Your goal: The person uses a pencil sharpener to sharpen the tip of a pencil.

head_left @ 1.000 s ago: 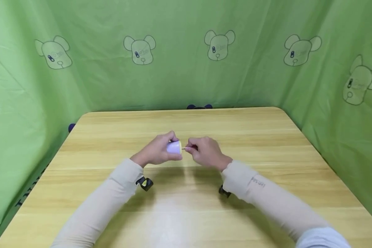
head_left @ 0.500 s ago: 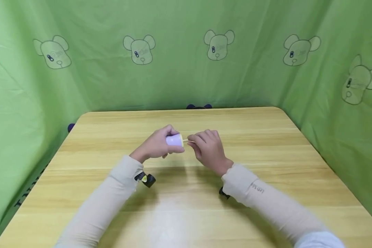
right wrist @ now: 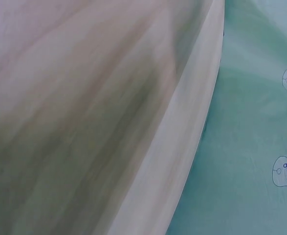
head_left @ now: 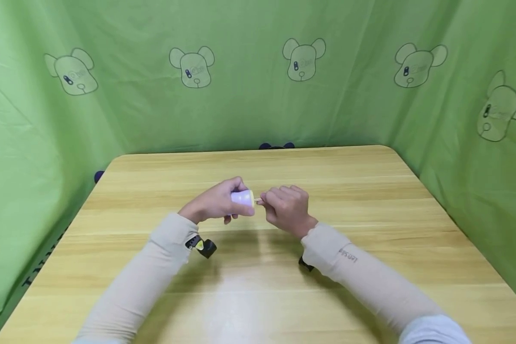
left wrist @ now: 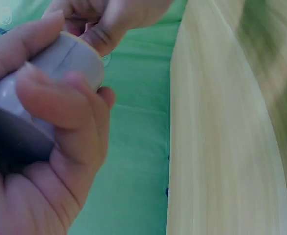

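In the head view my left hand (head_left: 217, 201) grips a small lavender tapered cylinder (head_left: 241, 197) with a pale yellow rim, lying sideways above the table. A short thin stick (head_left: 257, 199) sticks out of the rimmed end, and my right hand (head_left: 289, 208) pinches its outer part, with the fingers curled in. The left wrist view gives the cylinder (left wrist: 77, 61) from close by, with fingers and thumb wrapped round its side. Right behind its rim are the right hand's fingers (left wrist: 104, 34). How far the stick goes into the cylinder is hidden.
Under both hands spreads a wood-grain table (head_left: 258, 296) with rounded far corners. Green curtains (head_left: 249, 110) printed with bear heads hang behind it and at both sides. Black wrist cameras (head_left: 207, 247) hang below the sleeves; the right wrist view has tabletop and curtain.
Both hands first rose a little, then dipped slightly, the cylinder still in the left. The right hand has turned at the wrist, and its fingers are now more tightly curled at the stick.
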### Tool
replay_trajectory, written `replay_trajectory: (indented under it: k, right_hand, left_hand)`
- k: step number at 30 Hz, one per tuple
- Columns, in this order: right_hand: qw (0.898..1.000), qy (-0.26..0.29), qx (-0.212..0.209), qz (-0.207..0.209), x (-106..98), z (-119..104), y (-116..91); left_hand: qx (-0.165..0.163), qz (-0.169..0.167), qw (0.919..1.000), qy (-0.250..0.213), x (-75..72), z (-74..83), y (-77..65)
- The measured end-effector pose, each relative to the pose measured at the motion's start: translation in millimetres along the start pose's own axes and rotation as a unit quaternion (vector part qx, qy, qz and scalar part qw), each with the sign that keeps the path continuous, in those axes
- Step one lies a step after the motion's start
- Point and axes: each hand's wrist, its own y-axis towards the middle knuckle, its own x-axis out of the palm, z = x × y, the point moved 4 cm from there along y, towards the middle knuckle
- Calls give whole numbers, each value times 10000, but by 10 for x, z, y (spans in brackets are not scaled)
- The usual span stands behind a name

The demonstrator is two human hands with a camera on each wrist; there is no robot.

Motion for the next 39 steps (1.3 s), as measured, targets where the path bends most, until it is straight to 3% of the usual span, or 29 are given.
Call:
replay_trajectory:
  k: [5,7,8,9,10,13,14,15,16,17,18,21,23,24,26,28,31,35,39]
  right_hand:
    - [9926,341,649,-968,11,31,29]
    - [9805,543,1071,-1556,22,40,57]
    - [9690,679,1375,-1935,32,47,73]
    - [9499,909,1754,-2423,48,59,92]
    - [9228,1201,2181,-2940,65,75,107]
    - [8038,2168,3589,-4220,90,134,128]
    - [7723,2292,3894,-4464,87,154,124]
    - [7516,2340,4062,-4641,80,169,126]
    - [7454,2366,4111,-4683,67,176,131]
    - [7548,2320,4045,-4614,56,176,135]
    - [7788,2147,3846,-4467,46,171,138]
    - [8728,1594,2882,-3602,4,123,139]
    - [9286,1202,2152,-2775,-35,85,116]
    - [9504,970,1803,-2342,-55,69,98]
    - [9784,472,1248,-1582,-83,47,62]
    - [9908,76,934,-972,-91,31,31]
    - [9970,-181,667,-346,-52,14,-7]
    - [9988,-266,244,343,9,-10,-32]
    - [9948,-519,-246,841,44,-28,-35]
  left_hand:
    - [518,436,9947,775,16,-32,12]
    - [771,622,9892,1080,18,-54,10]
    - [884,695,9860,1232,20,-65,10]
    - [1001,749,9822,1401,24,-73,8]
    - [1113,781,9773,1624,35,-76,7]
    - [1341,761,9624,2235,92,-82,20]
    - [1352,739,9595,2359,111,-84,25]
    - [1319,720,9592,2396,127,-91,31]
    - [1229,709,9613,2361,135,-103,39]
    - [1103,720,9654,2250,134,-112,44]
    - [979,758,9697,2108,124,-115,45]
    - [611,875,9806,1642,66,-107,41]
    - [424,842,9866,1331,34,-89,41]
    - [345,783,9896,1159,21,-80,44]
    - [173,649,9948,769,0,-54,50]
    - [-6,491,9982,341,-13,-29,48]
    - [-208,265,9992,-219,-35,13,23]
    - [-439,-116,9950,-892,-59,29,-10]
    - [-679,-476,9838,-1592,-58,0,-17]
